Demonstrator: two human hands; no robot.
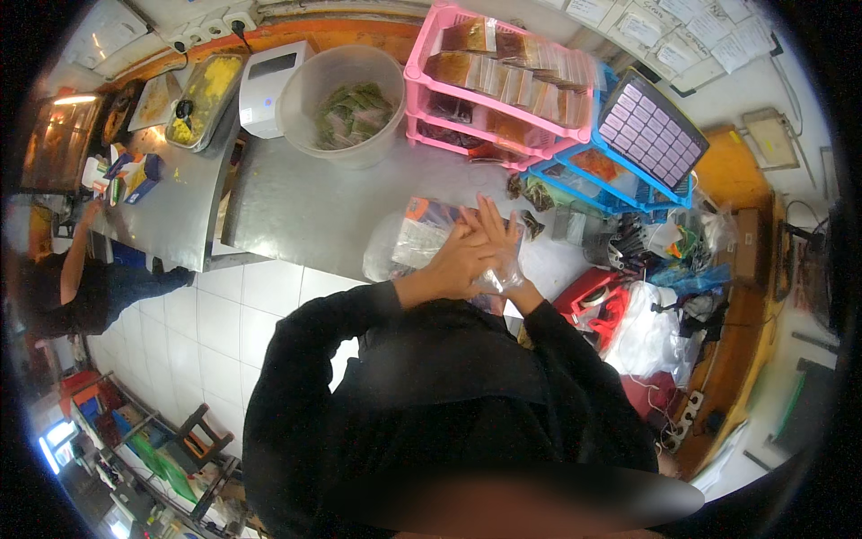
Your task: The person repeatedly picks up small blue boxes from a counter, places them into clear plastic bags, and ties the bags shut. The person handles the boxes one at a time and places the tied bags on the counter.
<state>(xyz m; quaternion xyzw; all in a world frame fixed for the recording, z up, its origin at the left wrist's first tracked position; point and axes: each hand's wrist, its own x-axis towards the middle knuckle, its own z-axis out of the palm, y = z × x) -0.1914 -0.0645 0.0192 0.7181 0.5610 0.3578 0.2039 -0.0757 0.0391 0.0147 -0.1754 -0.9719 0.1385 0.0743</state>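
My left hand [458, 263] lies across my right hand [495, 226], its fingers bent over the right palm or knuckles. Thin clear plastic [500, 276], apparently a disposable glove, bunches near my right wrist. The right fingers are spread and point away from me. Whether my left fingers pinch the plastic is hard to make out. Beneath both hands is an orange and purple printed package [431, 207], with a clear plastic packet [419, 241] on it. Small dark sachets [533, 226] lie just to the right.
On the steel table [296, 195] stand a translucent bucket [300, 114] of green-leaf packets and a white machine [269, 87]. Pink stacked baskets [498, 87] hold sachets; blue baskets [579, 178] adjoin them. A tablet [653, 128] leans there. A co-worker [74, 283] stands left.
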